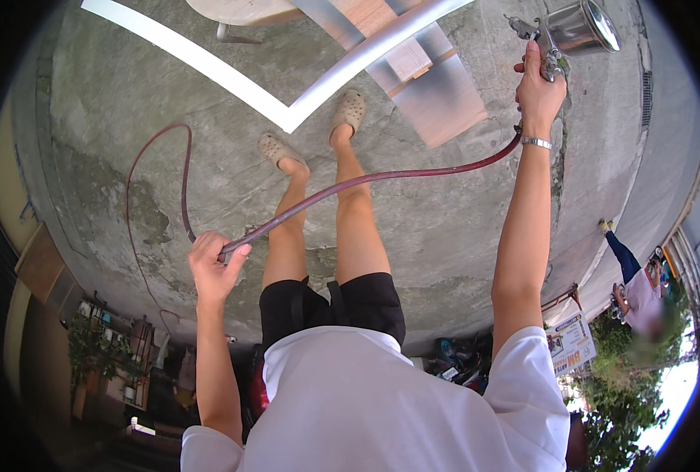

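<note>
My right hand point(540, 96), a metal watch on its wrist, is wrapped round the handle of a silver spray gun point(553, 57) at the far right. The gun's shiny metal cup point(580, 30) leans out to the right. A dark red air hose point(397, 175) runs from below the gun across my legs to my left hand point(215, 269). That hand is closed round the hose, which loops on beyond it toward the floor at the left. Ahead of my feet is a glossy white angled frame point(293, 106), its two long arms meeting in a corner; neither hand touches it.
Beyond the frame's right arm lies a wooden board point(436, 98) with greyish paint haze and a small wood block. A pale rounded surface point(244, 9) stands at the far edge. The floor is cracked concrete. Another person point(641, 295) is far right; potted plants point(102, 350) stand lower left.
</note>
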Motion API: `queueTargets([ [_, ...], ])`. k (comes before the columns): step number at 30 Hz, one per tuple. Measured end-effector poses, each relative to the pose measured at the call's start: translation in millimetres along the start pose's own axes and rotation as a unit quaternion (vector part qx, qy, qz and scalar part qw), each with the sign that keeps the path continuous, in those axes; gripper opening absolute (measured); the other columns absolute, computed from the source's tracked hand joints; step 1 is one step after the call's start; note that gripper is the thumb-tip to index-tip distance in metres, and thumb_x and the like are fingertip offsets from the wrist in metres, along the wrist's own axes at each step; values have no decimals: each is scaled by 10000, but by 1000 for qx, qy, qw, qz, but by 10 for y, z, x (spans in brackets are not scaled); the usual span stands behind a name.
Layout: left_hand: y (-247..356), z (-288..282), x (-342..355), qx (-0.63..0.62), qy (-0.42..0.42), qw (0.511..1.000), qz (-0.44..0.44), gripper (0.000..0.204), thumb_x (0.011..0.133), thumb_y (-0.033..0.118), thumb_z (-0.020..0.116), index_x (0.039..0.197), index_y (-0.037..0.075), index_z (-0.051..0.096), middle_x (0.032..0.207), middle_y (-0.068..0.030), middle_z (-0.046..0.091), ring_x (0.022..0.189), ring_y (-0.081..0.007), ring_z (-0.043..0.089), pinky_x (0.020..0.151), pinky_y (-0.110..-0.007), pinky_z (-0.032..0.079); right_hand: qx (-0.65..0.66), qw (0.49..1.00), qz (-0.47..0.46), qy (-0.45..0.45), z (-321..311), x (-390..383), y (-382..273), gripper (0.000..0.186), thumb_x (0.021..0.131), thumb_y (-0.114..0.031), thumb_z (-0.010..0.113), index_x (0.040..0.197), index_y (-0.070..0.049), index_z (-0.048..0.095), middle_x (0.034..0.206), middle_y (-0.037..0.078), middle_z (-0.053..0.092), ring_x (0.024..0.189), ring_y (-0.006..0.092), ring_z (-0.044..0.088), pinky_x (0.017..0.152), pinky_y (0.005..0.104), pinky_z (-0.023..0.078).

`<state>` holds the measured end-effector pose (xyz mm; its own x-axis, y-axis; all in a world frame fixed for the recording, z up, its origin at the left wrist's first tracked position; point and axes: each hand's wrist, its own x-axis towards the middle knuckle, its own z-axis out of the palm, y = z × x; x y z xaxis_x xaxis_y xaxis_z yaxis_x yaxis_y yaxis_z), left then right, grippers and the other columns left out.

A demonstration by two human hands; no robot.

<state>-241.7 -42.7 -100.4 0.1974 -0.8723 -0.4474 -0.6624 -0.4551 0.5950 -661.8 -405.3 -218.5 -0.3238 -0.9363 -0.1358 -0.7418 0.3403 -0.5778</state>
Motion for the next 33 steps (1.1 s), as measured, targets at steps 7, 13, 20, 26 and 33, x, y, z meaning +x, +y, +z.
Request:
queueTargets([
  [7, -166, 223, 33, -23, -54, 992, -110, 391, 857, 278, 812, 740, -3, 565, 690, -115, 521, 659, -305, 486, 640, -406, 390, 159, 979, 29, -122, -415, -168, -358, 423, 1020, -357, 650, 1028, 60, 724, 794, 76, 752, 441, 99, 543, 413, 287, 409],
  [13, -369, 189, -152, -14, -99, 991, -94, 378, 869, 312, 805, 777, -3, 617, 726, -119, 575, 719, -326, 540, 726, -418, 424, 105, 977, 16, -185, -716, -841, -415, 343, 1010, -299, 696, 1015, 43, 723, 785, 65, 741, 513, 76, 532, 478, 262, 409],
  [20, -556, 210, -171, 13, -120, 988, -94, 378, 861, 333, 810, 795, 4, 638, 738, -116, 590, 704, -332, 544, 750, -416, 425, 32, 981, -125, -144, -629, -1447, -529, 348, 1038, -319, 662, 1000, 5, 782, 650, -42, 582, 593, 31, 432, 523, 242, 308],
  [26, -865, 78, -397, 12, -96, 993, -68, 395, 842, 352, 826, 788, 11, 633, 718, -103, 570, 681, -309, 537, 743, -402, 418, 59, 986, -19, -153, -621, -1819, -606, 332, 999, -305, 719, 1010, 23, 765, 615, 12, 592, 569, 70, 471, 524, 263, 366],
  [33, -1075, -145, -592, 3, -118, 991, -66, 384, 831, 336, 833, 796, 13, 628, 717, -99, 564, 682, -300, 534, 772, -393, 419, 8, 981, -107, -160, -691, -2165, -493, 382, 1022, -346, 681, 987, 27, 759, 640, 1, 628, 479, 64, 486, 440, 274, 347],
])
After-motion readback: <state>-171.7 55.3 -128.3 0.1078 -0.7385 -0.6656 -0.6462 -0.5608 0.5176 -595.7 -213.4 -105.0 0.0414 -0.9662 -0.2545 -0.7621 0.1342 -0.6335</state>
